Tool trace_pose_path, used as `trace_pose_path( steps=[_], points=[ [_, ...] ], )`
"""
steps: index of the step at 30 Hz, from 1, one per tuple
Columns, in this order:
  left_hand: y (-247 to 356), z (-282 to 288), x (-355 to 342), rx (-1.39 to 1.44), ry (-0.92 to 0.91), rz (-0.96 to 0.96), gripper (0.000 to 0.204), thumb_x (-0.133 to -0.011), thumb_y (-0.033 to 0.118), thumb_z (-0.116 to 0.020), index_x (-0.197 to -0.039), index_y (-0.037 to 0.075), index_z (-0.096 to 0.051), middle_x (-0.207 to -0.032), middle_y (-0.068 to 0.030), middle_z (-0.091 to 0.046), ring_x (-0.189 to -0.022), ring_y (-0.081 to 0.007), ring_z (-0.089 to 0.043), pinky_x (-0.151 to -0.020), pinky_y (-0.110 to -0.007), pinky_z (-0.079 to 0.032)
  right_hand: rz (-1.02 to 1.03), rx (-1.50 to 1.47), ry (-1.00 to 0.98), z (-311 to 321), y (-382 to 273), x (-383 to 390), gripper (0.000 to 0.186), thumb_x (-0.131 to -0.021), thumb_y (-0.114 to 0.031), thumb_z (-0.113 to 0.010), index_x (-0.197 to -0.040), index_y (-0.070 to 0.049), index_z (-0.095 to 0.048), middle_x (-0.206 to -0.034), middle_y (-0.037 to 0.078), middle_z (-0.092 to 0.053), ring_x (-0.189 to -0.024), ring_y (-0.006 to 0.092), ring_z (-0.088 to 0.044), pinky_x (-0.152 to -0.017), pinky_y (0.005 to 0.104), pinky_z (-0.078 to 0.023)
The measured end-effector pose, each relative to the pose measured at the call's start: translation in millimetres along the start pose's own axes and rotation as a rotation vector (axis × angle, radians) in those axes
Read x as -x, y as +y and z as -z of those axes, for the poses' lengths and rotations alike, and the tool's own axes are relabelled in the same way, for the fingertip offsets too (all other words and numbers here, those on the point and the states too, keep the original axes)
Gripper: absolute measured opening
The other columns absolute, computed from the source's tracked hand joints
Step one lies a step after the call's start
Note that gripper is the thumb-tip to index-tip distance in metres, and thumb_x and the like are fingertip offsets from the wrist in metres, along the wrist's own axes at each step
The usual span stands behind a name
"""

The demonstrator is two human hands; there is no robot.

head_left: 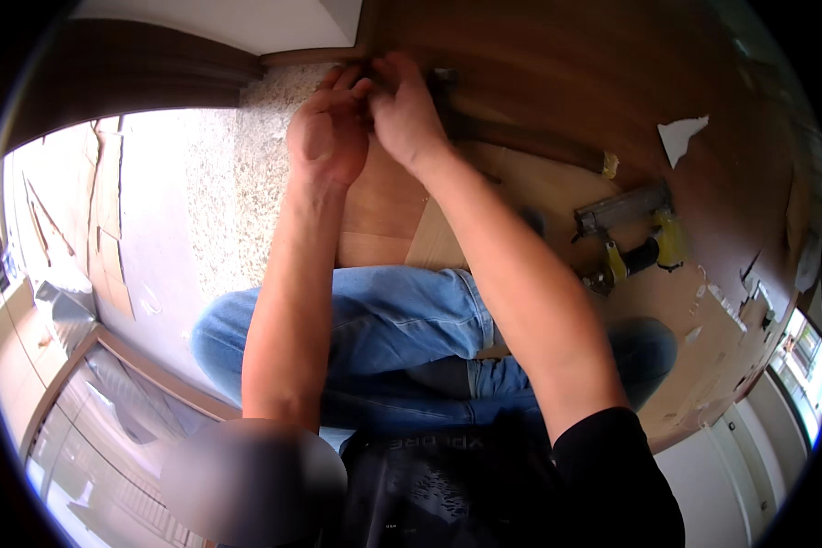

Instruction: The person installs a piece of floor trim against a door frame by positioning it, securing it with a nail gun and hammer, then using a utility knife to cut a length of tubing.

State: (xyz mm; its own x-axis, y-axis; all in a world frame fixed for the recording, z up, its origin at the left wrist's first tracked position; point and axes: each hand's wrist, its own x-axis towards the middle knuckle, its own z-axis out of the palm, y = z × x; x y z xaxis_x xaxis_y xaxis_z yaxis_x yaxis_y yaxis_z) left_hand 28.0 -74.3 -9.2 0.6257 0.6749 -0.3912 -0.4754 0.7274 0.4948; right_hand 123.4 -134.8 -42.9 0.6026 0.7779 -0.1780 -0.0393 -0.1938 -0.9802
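My left hand and my right hand come together at the far side, low at the corner by the brown wood trim. The left fingers are curled, with the thumb side turned up. Bent inward, the right fingers meet the left fingertips. Whatever lies between the fingertips is too dark and small to make out. Just right of the right hand, a dark brown wooden strip runs along the floor, with a yellowish piece of tape at its right end.
A yellow and grey nail gun lies on the cardboard-covered floor to the right. Beyond it is a torn white scrap. A speckled stone strip borders the left side. My jeans-clad legs are folded below my forearms.
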Motion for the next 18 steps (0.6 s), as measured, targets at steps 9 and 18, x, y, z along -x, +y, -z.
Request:
trace_pose_path(
  steps=[9, 18],
  points=[
    [42, -8, 14, -1.335, 0.268, -0.185, 0.044, -0.098, 0.008, -0.06, -0.141, 0.0, -0.057, -0.125, -0.0174, -0.071, -0.115, -0.0297, -0.07, -0.099, -0.043, -0.053, 0.464, 1.013, -0.061, 184, -35, 74, 0.045, -0.093, -0.016, -0.07, -0.136, -0.005, -0.061, -0.142, 0.013, -0.06, -0.127, 0.0338, -0.057, -0.107, 0.0466, -0.047],
    [49, -96, 6, -2.543, -0.698, -1.242, 0.016, -0.09, 0.005, -0.069, -0.105, 0.008, -0.074, -0.105, -0.0075, -0.073, -0.105, -0.027, -0.069, -0.092, -0.041, -0.055, 0.665, 1.195, -0.184, 210, -14, 43, 0.038, -0.087, -0.025, -0.075, -0.12, -0.009, -0.069, -0.116, 0.006, -0.062, -0.116, 0.0273, -0.06, -0.098, 0.0429, -0.052]
  ],
)
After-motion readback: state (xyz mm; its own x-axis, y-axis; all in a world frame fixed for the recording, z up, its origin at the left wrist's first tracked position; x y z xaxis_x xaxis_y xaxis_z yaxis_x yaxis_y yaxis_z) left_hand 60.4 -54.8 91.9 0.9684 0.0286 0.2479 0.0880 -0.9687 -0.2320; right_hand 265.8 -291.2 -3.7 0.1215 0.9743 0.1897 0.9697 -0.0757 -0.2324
